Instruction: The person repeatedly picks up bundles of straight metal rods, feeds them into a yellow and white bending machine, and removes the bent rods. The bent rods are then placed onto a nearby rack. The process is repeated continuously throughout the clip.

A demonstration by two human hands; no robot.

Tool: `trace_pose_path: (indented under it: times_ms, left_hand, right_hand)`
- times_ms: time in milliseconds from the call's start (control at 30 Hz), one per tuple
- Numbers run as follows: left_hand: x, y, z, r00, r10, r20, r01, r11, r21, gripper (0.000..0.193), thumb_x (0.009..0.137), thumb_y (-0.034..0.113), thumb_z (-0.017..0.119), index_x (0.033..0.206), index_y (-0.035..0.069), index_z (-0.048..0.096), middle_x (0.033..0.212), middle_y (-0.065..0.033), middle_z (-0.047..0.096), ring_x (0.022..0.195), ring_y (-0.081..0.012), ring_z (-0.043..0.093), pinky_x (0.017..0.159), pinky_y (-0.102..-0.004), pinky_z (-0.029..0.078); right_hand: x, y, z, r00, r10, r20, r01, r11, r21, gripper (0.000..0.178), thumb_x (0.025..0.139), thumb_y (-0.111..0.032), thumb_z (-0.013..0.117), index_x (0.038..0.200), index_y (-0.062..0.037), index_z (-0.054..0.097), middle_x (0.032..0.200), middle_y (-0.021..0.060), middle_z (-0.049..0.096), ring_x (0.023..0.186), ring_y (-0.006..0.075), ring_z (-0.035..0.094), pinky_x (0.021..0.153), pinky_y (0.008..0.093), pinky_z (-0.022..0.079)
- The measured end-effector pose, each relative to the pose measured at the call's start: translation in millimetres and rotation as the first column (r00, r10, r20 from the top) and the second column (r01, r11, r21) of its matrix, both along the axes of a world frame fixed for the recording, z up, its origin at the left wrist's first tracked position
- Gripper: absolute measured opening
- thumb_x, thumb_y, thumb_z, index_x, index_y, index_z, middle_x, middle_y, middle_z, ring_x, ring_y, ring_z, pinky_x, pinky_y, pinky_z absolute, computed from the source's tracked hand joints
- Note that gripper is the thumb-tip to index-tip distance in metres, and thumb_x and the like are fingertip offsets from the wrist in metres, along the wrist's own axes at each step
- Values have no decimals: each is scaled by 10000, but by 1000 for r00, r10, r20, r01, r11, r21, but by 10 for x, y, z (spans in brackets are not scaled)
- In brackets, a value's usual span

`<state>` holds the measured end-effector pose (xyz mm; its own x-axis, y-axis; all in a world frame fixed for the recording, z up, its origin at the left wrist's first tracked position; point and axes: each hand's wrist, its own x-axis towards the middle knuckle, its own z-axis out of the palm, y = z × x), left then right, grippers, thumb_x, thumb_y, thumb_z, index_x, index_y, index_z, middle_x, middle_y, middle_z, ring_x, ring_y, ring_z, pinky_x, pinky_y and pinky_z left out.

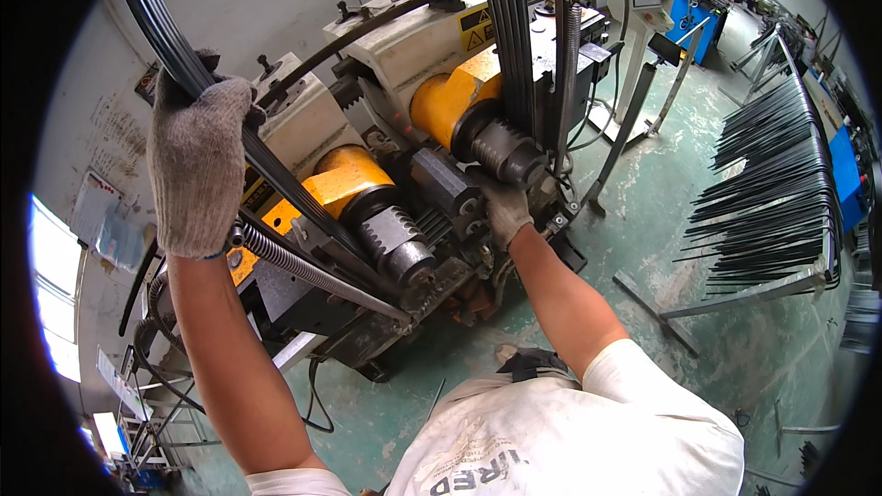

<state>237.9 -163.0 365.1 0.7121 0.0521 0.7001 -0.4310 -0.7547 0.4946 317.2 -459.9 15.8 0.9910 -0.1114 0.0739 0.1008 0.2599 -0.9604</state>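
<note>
Slanting across the upper left of the frame, a bundle of dark bars [159, 11] is clasped by the gloved left hand [197, 156]. Near centre, beside a ridged cylinder [503, 151], the gloved right hand [505, 209] is partly hidden; its grip cannot be told.

Left hand [197, 170]: gloved in grey knit, closed around a slanting bundle of thin dark metal rods [163, 28]
Right hand [505, 211]: grey-gloved, at a dark faceted steel block [441, 179]; its grip is hidden
Machine: cream metal housing [413, 60], two yellow cylindrical heads [439, 112]
Rack: grey metal frame [781, 289] loaded with slender black rods [758, 193], above worn green floor [643, 230]
</note>
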Motion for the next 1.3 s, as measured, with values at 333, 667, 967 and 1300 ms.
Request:
trace_pose_path:
  times_ms: [333,667,967,1300]
  left_hand:
    - [-21,-106,15,998,37,-51,-41,995,-85,298,1045,270,712,1188,9,691,920,-80,716,835,-145,727,698,-301,629]
    - [-189,55,-24,941,206,269,-337,658,674,164,983,58,768,1135,-1,784,931,-92,776,867,-184,806,779,-272,664]
    - [-409,23,116,946,-69,-317,65,998,-23,347,967,196,817,1238,-11,753,1076,-113,821,1007,-192,819,950,-342,672]
    - [-431,69,134,910,-187,-370,115,972,-207,478,938,203,855,1345,-4,715,1110,-136,821,1033,-226,817,977,-393,665]
  right_hand:
    - [-112,50,211,998,-60,-27,62,993,101,317,945,-174,769,1211,-3,760,1159,89,766,1048,190,724,897,373,565]
    - [80,49,-93,988,-103,116,116,986,-118,301,969,-163,720,1231,-20,759,1192,128,771,1113,268,727,949,401,558]
    - [186,30,-791,939,-81,333,257,811,-526,210,1009,-125,684,1166,-44,798,1104,111,810,1005,300,758,869,416,564]
    - [128,125,-665,990,-99,103,96,995,40,211,1010,-152,724,1146,-2,786,1045,66,796,954,199,751,855,376,560]
